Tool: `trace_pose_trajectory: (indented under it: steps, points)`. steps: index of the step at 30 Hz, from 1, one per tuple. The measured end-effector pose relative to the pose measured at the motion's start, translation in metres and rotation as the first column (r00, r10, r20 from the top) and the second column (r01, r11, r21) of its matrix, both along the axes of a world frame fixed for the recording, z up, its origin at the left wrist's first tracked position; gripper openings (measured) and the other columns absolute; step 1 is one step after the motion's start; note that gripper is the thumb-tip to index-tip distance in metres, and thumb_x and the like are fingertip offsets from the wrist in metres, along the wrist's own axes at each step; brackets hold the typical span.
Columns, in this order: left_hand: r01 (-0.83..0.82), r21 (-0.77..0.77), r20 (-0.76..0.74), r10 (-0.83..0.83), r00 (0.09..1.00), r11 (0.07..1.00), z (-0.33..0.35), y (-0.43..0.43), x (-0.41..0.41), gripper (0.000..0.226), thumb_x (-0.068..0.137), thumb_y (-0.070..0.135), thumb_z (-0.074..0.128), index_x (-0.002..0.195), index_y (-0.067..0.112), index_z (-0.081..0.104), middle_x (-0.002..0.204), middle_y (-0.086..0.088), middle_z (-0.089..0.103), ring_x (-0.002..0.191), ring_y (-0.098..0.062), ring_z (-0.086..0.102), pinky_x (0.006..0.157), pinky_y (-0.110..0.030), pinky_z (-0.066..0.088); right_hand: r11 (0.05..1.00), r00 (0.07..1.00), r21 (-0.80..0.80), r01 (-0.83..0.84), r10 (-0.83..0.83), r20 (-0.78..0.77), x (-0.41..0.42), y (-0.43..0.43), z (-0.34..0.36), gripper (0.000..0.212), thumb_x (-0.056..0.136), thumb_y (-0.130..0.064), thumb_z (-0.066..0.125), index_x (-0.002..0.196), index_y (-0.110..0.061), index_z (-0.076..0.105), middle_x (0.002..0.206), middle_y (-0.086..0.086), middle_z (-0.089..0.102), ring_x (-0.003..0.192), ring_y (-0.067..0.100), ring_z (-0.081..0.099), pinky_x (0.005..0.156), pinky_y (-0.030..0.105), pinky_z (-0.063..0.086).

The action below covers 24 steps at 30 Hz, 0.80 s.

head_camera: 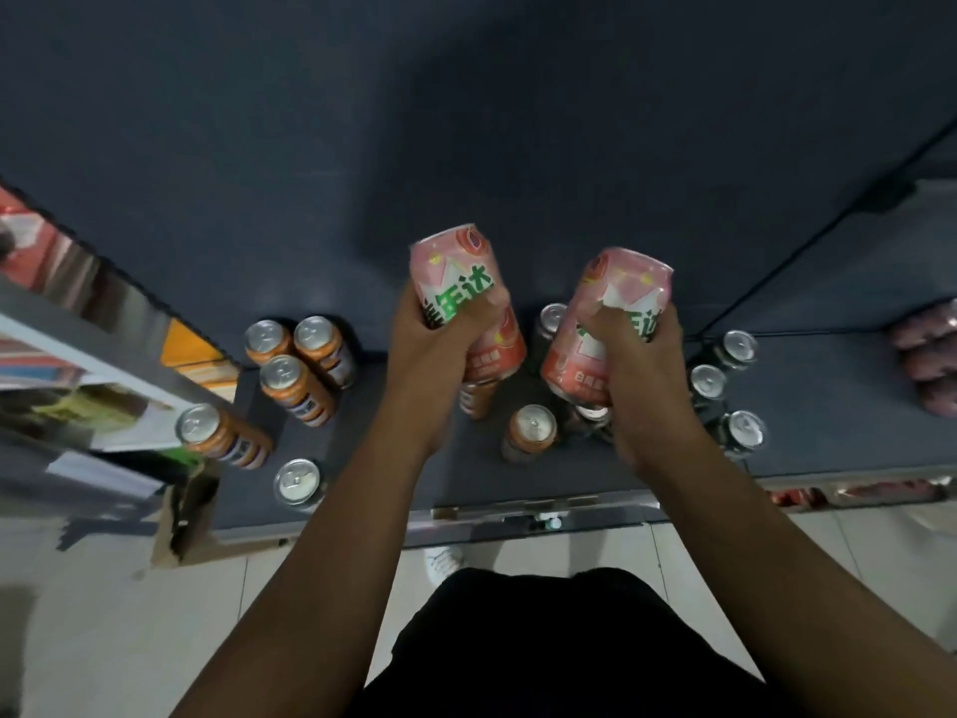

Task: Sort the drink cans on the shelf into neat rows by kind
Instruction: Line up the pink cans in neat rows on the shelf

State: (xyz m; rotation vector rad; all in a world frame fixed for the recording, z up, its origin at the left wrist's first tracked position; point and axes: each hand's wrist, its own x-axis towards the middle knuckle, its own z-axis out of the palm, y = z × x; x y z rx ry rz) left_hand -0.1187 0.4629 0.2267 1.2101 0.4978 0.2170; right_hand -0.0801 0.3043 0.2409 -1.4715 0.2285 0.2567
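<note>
Head view looks down on a dark shelf point(828, 417). Left hand point(432, 349) is wrapped tight round the left pink can point(453, 272), and right hand point(644, 375) round the right pink can point(616, 303), both tilted above the shelf. Orange cans point(298, 386) stand at the left, dark cans point(707, 380) at the right.
</note>
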Motion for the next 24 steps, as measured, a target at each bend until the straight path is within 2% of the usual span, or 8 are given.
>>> trace_pose_trajectory:
  steps: [4, 6, 8, 13, 16, 18, 21, 24]
  points:
    - [0.090, 0.139, 0.056, -0.098, 0.994, 0.986, 0.021, -0.052, -0.003, 0.058, 0.081, 0.011, 0.083, 0.132, 0.015, 0.055, 0.104, 0.003, 0.072, 0.088, -0.005, 0.073, 0.068, -0.021, 0.057, 0.994, 0.995, 0.032, 0.102, -0.102, 0.021, -0.002, -0.050, 0.016, 0.041, 0.083, -0.022, 0.079, 0.118, -0.018, 0.058, 0.097, 0.000, 0.070, 0.078, 0.010, 0.071, 0.065, 0.030, 0.059]
    - [0.110, 0.215, 0.082, -0.130, 0.988, 0.970, 0.028, -0.087, -0.004, 0.069, 0.073, 0.021, 0.089, 0.133, 0.016, 0.054, 0.107, 0.001, 0.073, 0.091, -0.007, 0.073, 0.070, -0.022, 0.058, 0.989, 0.988, 0.049, 0.140, -0.142, 0.058, -0.005, -0.083, 0.023, 0.042, 0.085, -0.018, 0.078, 0.120, -0.012, 0.056, 0.093, 0.000, 0.068, 0.071, 0.006, 0.069, 0.062, 0.026, 0.056]
    - [0.131, 0.264, 0.086, -0.158, 0.984, 0.956, 0.032, -0.124, -0.005, 0.077, 0.065, 0.032, 0.091, 0.133, 0.019, 0.055, 0.112, -0.001, 0.073, 0.098, -0.014, 0.073, 0.075, -0.027, 0.060, 0.985, 0.980, 0.051, 0.164, -0.169, 0.107, -0.010, -0.120, 0.029, 0.046, 0.084, -0.017, 0.080, 0.121, -0.010, 0.054, 0.095, 0.001, 0.067, 0.072, 0.006, 0.069, 0.063, 0.025, 0.056]
    - [0.215, 0.305, 0.112, -0.259, 0.959, 0.928, 0.042, -0.226, -0.008, 0.062, 0.071, 0.026, 0.088, 0.125, 0.020, 0.058, 0.106, 0.002, 0.073, 0.089, -0.007, 0.072, 0.072, -0.022, 0.057, 0.969, 0.943, 0.020, 0.247, -0.245, 0.224, -0.030, -0.226, 0.039, 0.063, 0.079, -0.019, 0.087, 0.128, -0.012, 0.047, 0.105, 0.003, 0.066, 0.087, 0.008, 0.072, 0.073, 0.030, 0.061]
    - [0.295, 0.306, 0.132, -0.347, 0.929, 0.905, 0.046, -0.285, -0.004, 0.053, 0.070, 0.029, 0.083, 0.118, 0.024, 0.060, 0.103, 0.003, 0.072, 0.088, -0.007, 0.071, 0.072, -0.023, 0.057, 0.948, 0.920, 0.023, 0.319, -0.315, 0.232, -0.048, -0.288, 0.046, 0.062, 0.082, -0.019, 0.085, 0.129, -0.014, 0.045, 0.103, -0.004, 0.064, 0.079, -0.004, 0.069, 0.071, 0.021, 0.057]
    - [0.348, 0.319, 0.132, -0.405, 0.905, 0.881, 0.048, -0.319, -0.001, 0.051, 0.070, 0.028, 0.085, 0.114, 0.028, 0.060, 0.100, 0.007, 0.073, 0.087, -0.006, 0.071, 0.072, -0.024, 0.057, 0.919, 0.893, 0.042, 0.391, -0.390, 0.224, -0.057, -0.322, 0.047, 0.063, 0.081, -0.023, 0.086, 0.130, -0.017, 0.047, 0.105, -0.004, 0.064, 0.081, -0.004, 0.067, 0.073, 0.021, 0.057]
    - [0.432, 0.339, 0.111, -0.492, 0.864, 0.836, 0.050, -0.371, 0.002, 0.059, 0.074, 0.024, 0.089, 0.124, 0.022, 0.058, 0.104, 0.004, 0.073, 0.088, -0.007, 0.071, 0.073, -0.024, 0.058, 0.861, 0.834, 0.061, 0.506, -0.506, 0.222, -0.070, -0.369, 0.045, 0.062, 0.080, -0.025, 0.087, 0.128, -0.018, 0.049, 0.107, -0.002, 0.064, 0.085, 0.002, 0.068, 0.077, 0.026, 0.059]
    - [0.515, 0.350, 0.098, -0.578, 0.810, 0.782, 0.050, -0.417, 0.008, 0.066, 0.071, 0.029, 0.088, 0.128, 0.020, 0.056, 0.108, 0.002, 0.072, 0.092, -0.010, 0.072, 0.077, -0.031, 0.061, 0.815, 0.789, 0.043, 0.578, -0.572, 0.222, -0.081, -0.407, 0.046, 0.056, 0.081, -0.027, 0.085, 0.125, -0.020, 0.052, 0.106, -0.001, 0.066, 0.087, 0.005, 0.069, 0.081, 0.030, 0.062]
